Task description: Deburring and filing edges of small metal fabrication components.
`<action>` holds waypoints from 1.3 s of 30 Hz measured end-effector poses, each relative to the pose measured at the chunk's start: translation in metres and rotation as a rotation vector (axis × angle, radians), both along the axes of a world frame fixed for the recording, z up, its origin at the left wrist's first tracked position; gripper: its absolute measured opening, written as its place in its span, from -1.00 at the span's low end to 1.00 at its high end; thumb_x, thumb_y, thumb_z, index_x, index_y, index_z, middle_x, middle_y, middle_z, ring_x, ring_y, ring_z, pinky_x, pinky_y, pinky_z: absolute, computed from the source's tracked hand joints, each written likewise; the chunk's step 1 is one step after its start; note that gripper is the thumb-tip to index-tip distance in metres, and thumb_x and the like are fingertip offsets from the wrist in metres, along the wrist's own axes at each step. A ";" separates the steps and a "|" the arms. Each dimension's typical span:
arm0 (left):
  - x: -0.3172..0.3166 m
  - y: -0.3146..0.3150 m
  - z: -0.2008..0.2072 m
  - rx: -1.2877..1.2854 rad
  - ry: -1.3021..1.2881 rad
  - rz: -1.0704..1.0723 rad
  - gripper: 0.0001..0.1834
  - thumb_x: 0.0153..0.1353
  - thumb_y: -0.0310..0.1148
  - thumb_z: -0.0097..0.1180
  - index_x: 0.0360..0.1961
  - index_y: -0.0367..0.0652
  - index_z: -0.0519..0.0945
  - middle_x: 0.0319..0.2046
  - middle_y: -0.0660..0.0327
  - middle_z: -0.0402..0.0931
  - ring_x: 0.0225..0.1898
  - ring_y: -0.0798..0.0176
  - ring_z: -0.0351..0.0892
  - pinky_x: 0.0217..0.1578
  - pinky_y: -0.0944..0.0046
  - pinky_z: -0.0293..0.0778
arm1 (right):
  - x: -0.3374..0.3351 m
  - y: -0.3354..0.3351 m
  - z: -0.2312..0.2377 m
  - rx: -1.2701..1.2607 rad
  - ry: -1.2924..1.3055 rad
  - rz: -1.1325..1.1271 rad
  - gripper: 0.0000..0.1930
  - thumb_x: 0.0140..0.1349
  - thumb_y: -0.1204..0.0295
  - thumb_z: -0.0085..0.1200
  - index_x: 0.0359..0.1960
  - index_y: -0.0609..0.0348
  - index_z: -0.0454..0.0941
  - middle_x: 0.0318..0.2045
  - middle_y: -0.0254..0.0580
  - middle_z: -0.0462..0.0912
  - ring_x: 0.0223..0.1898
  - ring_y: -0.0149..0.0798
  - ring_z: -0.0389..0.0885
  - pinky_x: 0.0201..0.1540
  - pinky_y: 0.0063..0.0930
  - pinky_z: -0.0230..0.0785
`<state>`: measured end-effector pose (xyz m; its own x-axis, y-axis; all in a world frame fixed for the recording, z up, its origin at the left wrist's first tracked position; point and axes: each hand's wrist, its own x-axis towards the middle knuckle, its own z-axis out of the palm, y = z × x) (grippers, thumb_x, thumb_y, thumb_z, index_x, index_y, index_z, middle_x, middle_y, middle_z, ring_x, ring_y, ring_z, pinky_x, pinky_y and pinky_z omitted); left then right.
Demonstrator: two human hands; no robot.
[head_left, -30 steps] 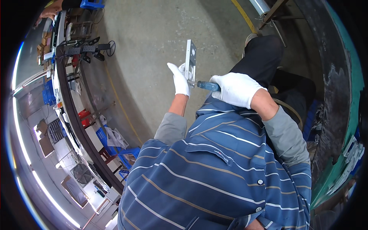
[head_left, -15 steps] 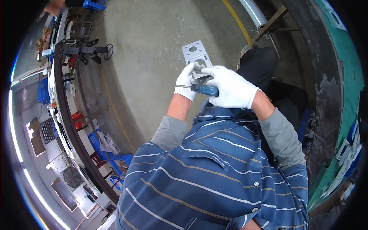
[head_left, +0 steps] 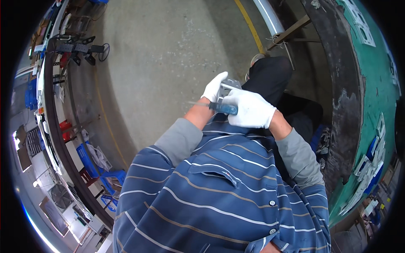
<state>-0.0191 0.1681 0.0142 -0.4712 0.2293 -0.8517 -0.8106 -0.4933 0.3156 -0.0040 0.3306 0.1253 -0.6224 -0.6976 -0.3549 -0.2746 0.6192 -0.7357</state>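
In front of my chest, a silver metal plate with holes [head_left: 231, 83] is tilted nearly edge-on. My left hand [head_left: 215, 87], in a white glove, is closed around its left side with the thumb raised along it. My right hand [head_left: 249, 109], also gloved in white, keeps a screwdriver with a translucent blue handle [head_left: 228, 109] in its grip. The screwdriver's thin shaft points left across my left wrist and looks blurred. The right fingertips are at the plate's near edge; whether they press on it I cannot tell.
At the right stands a workbench with a green top [head_left: 363, 84] and several metal plates [head_left: 373, 162] on it. A wrapped roll [head_left: 268, 17] and a wooden bar [head_left: 291, 31] are ahead right. On the left runs another bench with a dark edge [head_left: 69, 156], with blue stools [head_left: 110, 179] beneath.
The plate has turned from face-up and pointing away to nearly edge-on, closer to my right hand. My left hand has rotated, thumb up. The screwdriver stays in my right hand.
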 end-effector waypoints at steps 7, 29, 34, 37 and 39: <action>-0.045 0.010 -0.073 -0.228 0.067 -0.291 -0.39 0.38 0.05 0.17 0.14 -0.33 0.64 0.09 -0.13 0.67 0.00 -0.07 0.66 0.07 -0.03 0.54 | 0.020 0.016 0.008 -0.065 0.062 0.003 -0.73 0.04 0.32 0.25 -0.19 0.01 0.74 -0.27 -0.17 0.61 -0.26 -0.01 0.62 -0.13 -0.26 0.51; 0.011 -0.029 0.018 0.008 0.293 -0.140 -0.64 0.46 -0.26 0.16 0.13 -0.30 0.62 -0.27 0.14 0.71 -0.27 0.21 0.70 -0.21 0.28 0.62 | 0.021 0.011 -0.012 -0.229 0.372 -0.107 -0.73 0.10 0.38 0.27 -0.16 0.16 0.73 -0.02 -0.13 0.72 -0.12 -0.05 0.69 -0.06 -0.28 0.56; 0.018 -0.073 -0.037 0.205 0.271 0.346 -0.75 0.50 -0.26 0.17 0.04 -0.20 0.63 -0.54 0.33 0.55 -0.48 0.36 0.54 -0.38 0.33 0.55 | 0.026 0.049 0.042 -0.133 -0.016 -0.367 -0.72 0.28 0.23 0.25 -0.17 0.19 0.74 -0.38 -0.20 0.77 -0.44 -0.11 0.70 -0.21 -0.34 0.55; 0.011 -0.108 -0.047 0.476 0.244 0.619 -0.75 0.58 -0.23 0.08 0.06 -0.16 0.61 -0.62 0.42 0.45 -0.60 0.52 0.42 -0.50 0.47 0.46 | 0.045 0.069 0.030 -0.175 -0.016 -0.570 -0.64 0.33 0.11 0.27 -0.19 0.20 0.73 -0.41 -0.19 0.76 -0.47 -0.18 0.70 -0.26 -0.39 0.53; 0.016 -0.111 -0.040 0.488 0.264 0.607 -0.77 0.58 -0.22 0.07 0.03 -0.13 0.61 -0.63 0.44 0.41 -0.61 0.54 0.38 -0.50 0.49 0.44 | 0.046 0.069 0.031 -0.169 -0.050 -0.589 -0.62 0.34 0.08 0.27 -0.18 0.20 0.72 -0.40 -0.18 0.76 -0.46 -0.18 0.70 -0.26 -0.40 0.54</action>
<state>-0.0031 0.0574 -0.0260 -0.8031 0.1864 -0.5660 -0.2880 -0.9529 0.0949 0.0419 0.3996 0.1565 -0.9059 -0.2905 -0.3080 0.1156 0.5300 -0.8401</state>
